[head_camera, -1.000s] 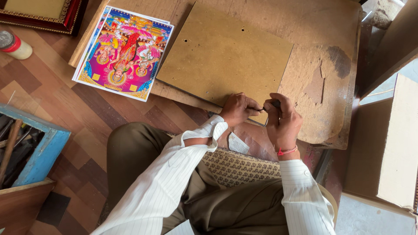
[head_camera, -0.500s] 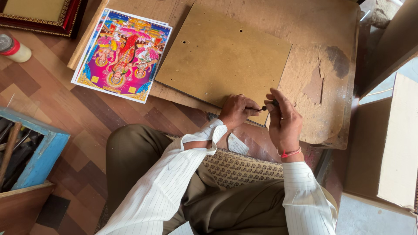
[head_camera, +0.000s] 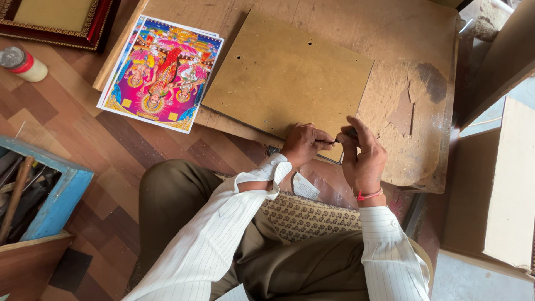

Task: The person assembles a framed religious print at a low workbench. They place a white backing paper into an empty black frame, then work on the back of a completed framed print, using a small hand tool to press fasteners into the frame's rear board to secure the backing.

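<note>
A brown hardboard sheet with a few small holes lies flat on a worn wooden work board. Both my hands are at the sheet's near edge. My left hand is curled, its fingertips pinching one end of a small thin dark piece. The other end sits between the thumb and fingers of my right hand, which has a red thread at the wrist. What the piece is cannot be made out. Both hands rest against the edge of the sheet.
A stack of colourful prints lies left of the sheet. An ornate picture frame and a small bottle are at the far left. A blue wooden box with tools stands near left, and pale boards stand on the right.
My hands stay at the sheet's near edge, still pinching the small piece. Only the view has shifted slightly.
</note>
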`<state>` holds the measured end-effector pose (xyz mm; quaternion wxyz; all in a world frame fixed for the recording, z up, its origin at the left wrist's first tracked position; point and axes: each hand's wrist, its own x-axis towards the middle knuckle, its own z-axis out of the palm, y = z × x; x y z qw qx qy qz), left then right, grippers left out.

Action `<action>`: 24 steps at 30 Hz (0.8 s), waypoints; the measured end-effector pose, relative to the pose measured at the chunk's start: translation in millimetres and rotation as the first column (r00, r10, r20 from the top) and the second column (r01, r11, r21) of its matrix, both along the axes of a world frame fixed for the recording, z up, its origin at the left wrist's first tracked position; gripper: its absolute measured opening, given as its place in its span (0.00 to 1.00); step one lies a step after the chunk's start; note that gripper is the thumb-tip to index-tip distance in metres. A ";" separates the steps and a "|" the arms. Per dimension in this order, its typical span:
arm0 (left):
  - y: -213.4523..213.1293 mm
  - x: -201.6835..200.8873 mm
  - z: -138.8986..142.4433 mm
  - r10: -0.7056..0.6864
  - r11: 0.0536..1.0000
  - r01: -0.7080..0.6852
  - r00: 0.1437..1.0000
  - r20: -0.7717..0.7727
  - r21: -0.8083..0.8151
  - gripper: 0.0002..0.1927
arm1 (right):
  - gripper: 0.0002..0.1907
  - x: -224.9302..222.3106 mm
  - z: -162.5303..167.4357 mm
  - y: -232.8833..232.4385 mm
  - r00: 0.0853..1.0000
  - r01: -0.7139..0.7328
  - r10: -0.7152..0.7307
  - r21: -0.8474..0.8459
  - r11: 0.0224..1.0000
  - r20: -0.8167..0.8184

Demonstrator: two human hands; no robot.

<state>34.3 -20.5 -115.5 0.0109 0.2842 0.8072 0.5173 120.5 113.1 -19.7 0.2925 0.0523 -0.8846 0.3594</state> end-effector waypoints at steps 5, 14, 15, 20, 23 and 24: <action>-3.8 2.2 3.7 0.010 0.999 -0.009 1.000 -0.007 0.034 0.11 | 0.11 -1.5 -1.4 0.2 0.995 -0.039 0.054 -0.171 0.984 0.081; -2.9 -1.4 17.7 -0.078 0.988 0.084 0.996 0.051 -0.128 0.12 | 0.08 -3.3 -10.0 4.3 0.990 0.111 -0.087 -0.236 0.965 0.112; -2.7 -1.8 18.7 -0.085 0.985 0.085 0.996 0.008 -0.149 0.12 | 0.11 -3.8 -10.6 3.7 0.985 0.155 -0.132 -0.232 0.960 0.114; -1.0 5.6 19.6 -0.018 0.990 -0.006 0.986 -0.167 -0.139 0.10 | 0.11 -1.6 -8.0 1.0 0.990 0.129 -0.114 -0.206 0.970 0.083; -2.7 9.6 18.2 0.013 0.986 -0.035 0.991 -0.131 -0.166 0.09 | 0.16 -0.3 -5.3 1.9 0.998 -0.006 0.015 -0.152 0.988 0.055; -3.2 10.9 17.3 0.017 0.984 -0.032 0.996 -0.087 -0.177 0.09 | 0.18 0.4 -5.0 3.2 0.996 -0.049 0.059 -0.142 0.989 0.066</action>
